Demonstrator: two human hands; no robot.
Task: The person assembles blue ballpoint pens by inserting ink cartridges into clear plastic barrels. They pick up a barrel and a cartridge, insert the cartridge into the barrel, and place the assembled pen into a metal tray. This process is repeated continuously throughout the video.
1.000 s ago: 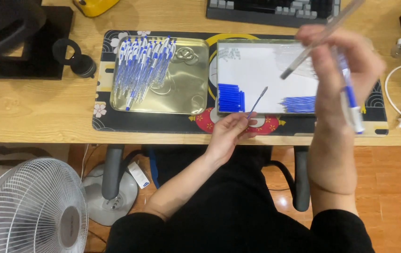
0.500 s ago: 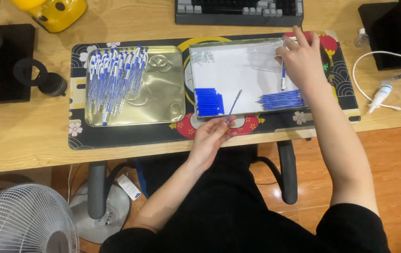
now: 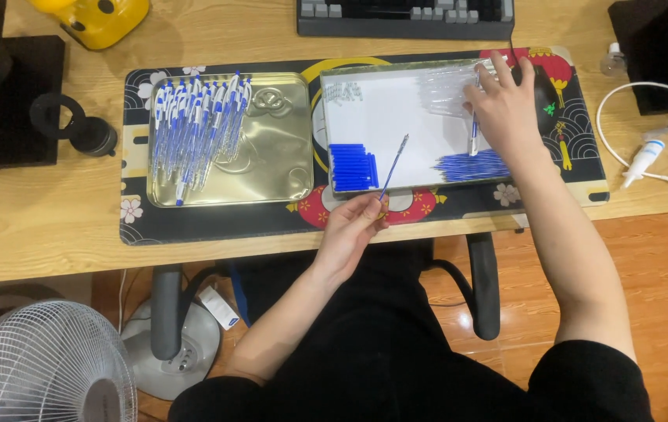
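Pinching thin refill (image 3: 393,166) in left hand (image 3: 352,227), right hand (image 3: 506,105) flat on clear barrels (image 3: 451,90); refill could bend or barrels scatter, imo.

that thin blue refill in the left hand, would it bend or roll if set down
The thin blue refill looks long and slender, so it probably flexes a little. The left hand pinches just its lower end, suggesting it is light. Being round, it would likely roll on the flat white tray.
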